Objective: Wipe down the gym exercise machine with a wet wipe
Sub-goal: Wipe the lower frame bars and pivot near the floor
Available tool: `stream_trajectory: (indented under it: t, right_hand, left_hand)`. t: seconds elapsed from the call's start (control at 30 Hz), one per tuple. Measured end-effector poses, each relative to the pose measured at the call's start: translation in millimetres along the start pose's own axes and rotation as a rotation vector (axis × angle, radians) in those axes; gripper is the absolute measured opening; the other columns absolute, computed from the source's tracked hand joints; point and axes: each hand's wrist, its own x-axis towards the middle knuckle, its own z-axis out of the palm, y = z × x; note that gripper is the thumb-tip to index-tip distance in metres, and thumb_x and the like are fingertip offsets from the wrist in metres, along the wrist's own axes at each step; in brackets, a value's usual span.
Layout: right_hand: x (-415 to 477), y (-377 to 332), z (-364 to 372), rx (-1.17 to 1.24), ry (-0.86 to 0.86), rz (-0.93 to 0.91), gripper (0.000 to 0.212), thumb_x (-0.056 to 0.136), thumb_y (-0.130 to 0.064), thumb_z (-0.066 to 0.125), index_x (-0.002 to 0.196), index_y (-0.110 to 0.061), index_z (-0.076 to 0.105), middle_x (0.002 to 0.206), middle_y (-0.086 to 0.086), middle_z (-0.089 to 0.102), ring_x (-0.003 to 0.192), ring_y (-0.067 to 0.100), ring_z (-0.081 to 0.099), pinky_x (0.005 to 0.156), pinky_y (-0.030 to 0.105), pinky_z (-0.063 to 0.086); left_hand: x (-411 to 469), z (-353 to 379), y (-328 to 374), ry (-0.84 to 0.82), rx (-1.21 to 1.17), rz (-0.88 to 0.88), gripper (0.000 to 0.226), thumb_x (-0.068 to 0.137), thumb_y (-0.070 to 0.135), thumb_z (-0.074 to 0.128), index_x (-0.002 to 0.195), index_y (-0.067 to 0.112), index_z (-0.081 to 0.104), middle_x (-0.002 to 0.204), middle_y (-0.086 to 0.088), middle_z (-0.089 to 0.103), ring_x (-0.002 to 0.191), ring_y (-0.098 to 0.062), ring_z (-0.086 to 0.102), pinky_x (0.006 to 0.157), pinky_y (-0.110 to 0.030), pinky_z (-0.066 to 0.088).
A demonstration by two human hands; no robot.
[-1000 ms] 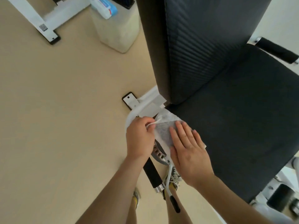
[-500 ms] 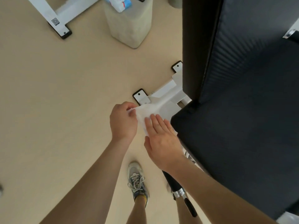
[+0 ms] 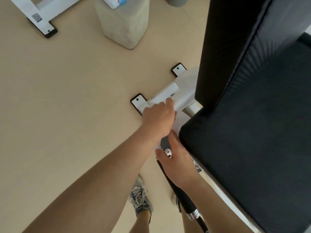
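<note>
wipe: a white sheet just left of the middle of the view. It is mostly hidden under the left hand. A strip shows at the hand's 4 o'clock, between the hand and the front corner of the seat.
left hand: knuckles up, with the fingers curled down over the wipe, holding it against the white frame.
right hand: at 5 o'clock of the left hand, just beside the left wrist. The forefinger is straight and the thumb is spread. The other fingers are hidden by the seat edge, so I cannot tell whether it grips anything.
pin: silver, showing between the right thumb and forefinger.
frame: white tube on the floor, running from under the left hand toward 2 o'clock, beneath the back pad.
foot plates: white with black rims, lying flat on the floor. One is at 10 o'clock of the left hand. The second is farther off at 1 o'clock.
seat: black cushion filling the lower right, its corner touching the right hand.
back pad: black, rising at 12 o'clock of the seat.
handle: black grip with a chrome collar, at 6 o'clock of the right hand.
floor: plain beige.
shoe: laced, at 7 o'clock of the right hand.
block: pale and stone-like, at 11 o'clock of the wipe and well apart from it. A blue and white packet lies on top.
second frame: white, at the top left corner.
</note>
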Motion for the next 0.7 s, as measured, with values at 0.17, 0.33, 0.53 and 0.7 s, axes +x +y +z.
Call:
stream_trajectory:
  t: [0.17,0.33,0.53,0.7]
  right_hand:
    - [-2,-11,5,0.043,0.060,-0.043,0.055,0.095,-0.017,0.050,0.142,-0.034,0.029,0.117,-0.014,0.053,0.078,0.000,0.054,0.073,0.024,0.045]
    - [-16,-17,-3,-0.056,0.125,-0.025,0.051,0.099,-0.013,0.046,0.146,-0.025,0.032,0.132,-0.006,0.051,0.111,0.000,0.046,0.077,0.007,0.041]
    - [-28,-18,4,-0.050,0.123,0.046,0.058,0.102,-0.020,0.038,0.154,-0.033,0.017,0.157,-0.009,0.030,0.139,0.011,0.037,0.105,0.022,0.030]
    - [-27,-17,6,0.073,0.056,0.122,0.045,0.103,-0.021,0.034,0.145,-0.039,0.038,0.118,-0.002,0.063,0.105,0.020,0.062,0.095,0.044,0.051]
  left_hand:
    - [48,-17,26,-0.086,-0.154,0.045,0.035,0.103,0.042,0.031,0.114,0.010,0.040,0.067,0.004,0.044,0.057,-0.014,0.046,0.049,-0.030,0.024]
    - [-2,-9,0,-0.064,-0.129,-0.061,0.042,0.103,0.044,0.030,0.116,0.007,0.043,0.098,-0.011,0.062,0.098,-0.032,0.059,0.066,-0.036,0.034]
    - [-69,3,-6,-0.275,-0.644,-0.484,0.039,0.103,0.041,0.030,0.117,0.005,0.038,0.112,-0.018,0.063,0.105,-0.038,0.059,0.072,-0.035,0.037]
    - [-102,6,14,-0.373,-1.029,-0.688,0.052,0.101,0.052,0.026,0.110,0.006,0.048,0.090,-0.002,0.060,0.078,-0.020,0.057,0.065,-0.029,0.041]
